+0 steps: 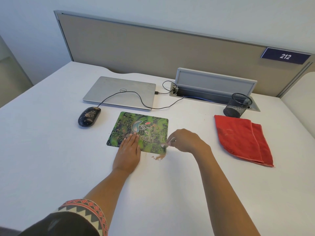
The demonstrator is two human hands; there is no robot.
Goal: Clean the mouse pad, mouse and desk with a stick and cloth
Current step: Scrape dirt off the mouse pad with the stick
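Mouse pad (pixel 148 126) on white desk (pixel 170 193)

Mouse (pixel 89 117) left of mouse pad (pixel 150 126); cloth (pixel 242 138) right.

beige partition panel (pixel 153 48) with a 212 sign (pixel 285 56), pale wall (pixel 170 9) behind.

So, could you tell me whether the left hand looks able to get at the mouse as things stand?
Probably yes. The left hand lies flat on the mouse pad, holding nothing, and only bare desk shows between it and the mouse.
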